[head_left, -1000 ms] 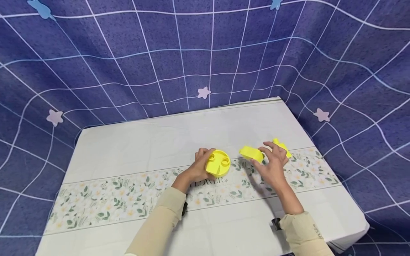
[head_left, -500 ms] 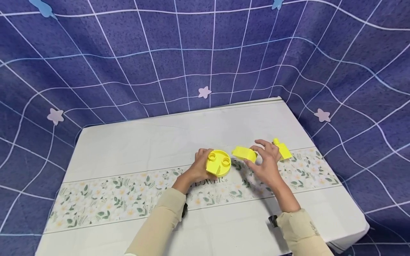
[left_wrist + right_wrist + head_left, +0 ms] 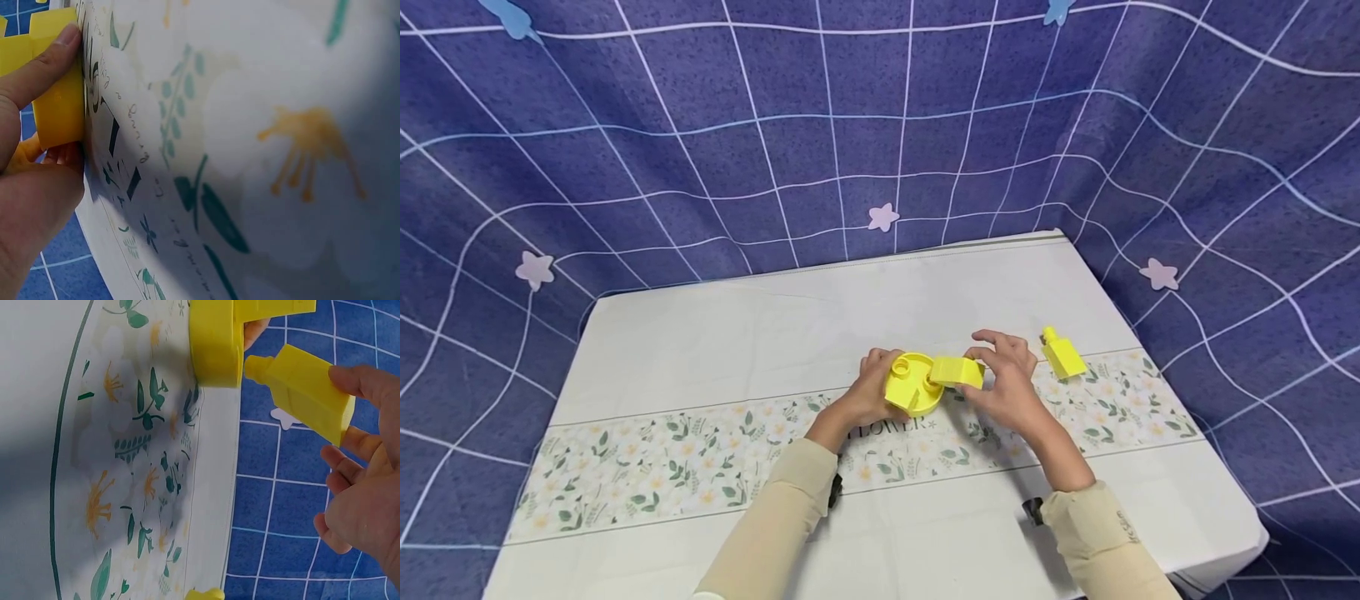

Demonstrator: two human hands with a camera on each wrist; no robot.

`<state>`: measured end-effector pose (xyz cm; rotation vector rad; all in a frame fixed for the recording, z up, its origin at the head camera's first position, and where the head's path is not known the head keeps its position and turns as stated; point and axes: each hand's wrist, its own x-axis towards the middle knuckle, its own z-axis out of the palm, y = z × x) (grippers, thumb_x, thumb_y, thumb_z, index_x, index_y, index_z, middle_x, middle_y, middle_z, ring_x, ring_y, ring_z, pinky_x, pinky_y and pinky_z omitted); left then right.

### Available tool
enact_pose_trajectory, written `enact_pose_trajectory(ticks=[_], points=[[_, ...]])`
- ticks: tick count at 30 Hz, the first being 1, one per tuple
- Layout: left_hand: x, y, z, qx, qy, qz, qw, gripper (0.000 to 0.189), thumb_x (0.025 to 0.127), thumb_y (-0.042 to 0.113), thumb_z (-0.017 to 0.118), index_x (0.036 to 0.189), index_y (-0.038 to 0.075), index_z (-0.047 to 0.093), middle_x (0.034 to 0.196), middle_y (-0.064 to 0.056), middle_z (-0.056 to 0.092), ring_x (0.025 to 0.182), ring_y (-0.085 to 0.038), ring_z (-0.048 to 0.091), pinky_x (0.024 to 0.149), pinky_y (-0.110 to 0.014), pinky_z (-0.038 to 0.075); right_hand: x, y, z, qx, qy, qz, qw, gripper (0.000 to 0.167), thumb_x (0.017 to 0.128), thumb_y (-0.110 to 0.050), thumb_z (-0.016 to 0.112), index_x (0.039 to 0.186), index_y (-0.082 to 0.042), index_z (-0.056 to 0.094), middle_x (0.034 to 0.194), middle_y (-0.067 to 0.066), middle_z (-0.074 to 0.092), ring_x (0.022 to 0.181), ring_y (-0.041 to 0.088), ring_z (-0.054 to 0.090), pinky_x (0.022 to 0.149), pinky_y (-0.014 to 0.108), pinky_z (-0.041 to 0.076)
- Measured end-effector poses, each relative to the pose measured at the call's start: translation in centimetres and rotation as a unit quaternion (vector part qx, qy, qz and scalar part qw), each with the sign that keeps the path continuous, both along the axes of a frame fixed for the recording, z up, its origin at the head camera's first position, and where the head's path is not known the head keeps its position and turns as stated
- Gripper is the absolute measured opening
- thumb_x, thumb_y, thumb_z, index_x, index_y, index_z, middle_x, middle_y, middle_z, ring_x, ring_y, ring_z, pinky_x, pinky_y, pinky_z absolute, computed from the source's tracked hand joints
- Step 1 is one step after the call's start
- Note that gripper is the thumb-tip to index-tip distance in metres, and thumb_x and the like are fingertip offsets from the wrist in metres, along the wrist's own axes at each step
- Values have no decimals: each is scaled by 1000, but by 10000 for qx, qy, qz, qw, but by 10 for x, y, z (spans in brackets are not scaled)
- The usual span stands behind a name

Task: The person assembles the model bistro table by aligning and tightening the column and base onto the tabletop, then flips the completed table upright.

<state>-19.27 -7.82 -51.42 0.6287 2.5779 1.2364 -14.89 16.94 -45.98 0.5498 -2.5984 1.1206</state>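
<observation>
Base (image 3: pixel 912 392), round and yellow, sits across the upper edge of the floral band (image 3: pixel 688 468), and I see the person's left hand (image 3: pixel 869 392) gripping its left side. In the left wrist view I make out the thumb laid against the base's wall. Two raised rings and a wedge stand inside its rim.

Just to the right, I have a yellow block (image 3: pixel 955 372) up off the tablecloth (image 3: pixel 737 342), its end pinched between thumb and finger of the right hand (image 3: pixel 1009 387); the other fingers bend clear of it. The right wrist view shows me the block's neck pointing at the base, close beside it; whether they touch I cannot tell.

Farther right, apart from that hand, a second block (image 3: pixel 1065 358) lies on the tablecloth, neck pointing away from the person. The printed word FLOWER (image 3: pixel 904 425) shows partly, below the base. Beige sleeves (image 3: pixel 775 517) cover both forearms, with a black device (image 3: pixel 1032 510) by the right wrist. Behind, I see a dark blue curtain (image 3: pixel 700 150) with pale grid lines and stars.
</observation>
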Motion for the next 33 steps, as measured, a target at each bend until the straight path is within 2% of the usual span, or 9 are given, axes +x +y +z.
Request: enact_pose_trajectory(ticks=[8, 15, 20, 27, 33], points=[[0, 0, 0, -111, 44, 58, 9999, 99, 51, 12, 96, 137, 17, 47, 128, -8, 39, 118, -24, 29, 102, -46, 31, -2, -6, 1, 306, -246, -43, 9992, 30, 70, -11, 84, 96, -8, 68, 134, 13, 48, 123, 34, 29, 98, 56, 13], [2, 1, 1, -108, -13, 61, 9999, 98, 52, 11, 95, 137, 17, 47, 128, -7, 39, 119, -23, 29, 103, -46, 31, -4, -12, 7, 543, -410, 96, 9976, 30, 71, -10, 84, 95, -6, 67, 133, 15, 49, 122, 34, 30, 97, 56, 14], [2, 1, 1, -184, -36, 83, 9998, 100, 53, 13, 95, 139, 17, 45, 130, -7, 38, 119, -24, 29, 104, -46, 31, -9, -18, 10, 677, -299, 204, 9971, 30, 71, -12, 83, 96, -6, 68, 131, 16, 50, 119, 34, 33, 96, 57, 14], [2, 1, 1, -217, -97, 99, 9997, 100, 53, 13, 95, 139, 18, 44, 130, -6, 37, 119, -23, 30, 103, -46, 32, -16, -26, 8, 594, -115, 221, 9979, 33, 72, -20, 85, 98, -5, 70, 127, 13, 54, 117, 31, 37, 97, 55, 15], [2, 1, 0, -241, -62, 112, 9996, 102, 54, 12, 95, 141, 17, 42, 130, -7, 37, 118, -23, 30, 102, -45, 33, -18, -34, 3, 761, 303, -57, 9966, 36, 70, -27, 86, 92, -4, 70, 121, 12, 57, 114, 30, 39, 99, 56, 15]])
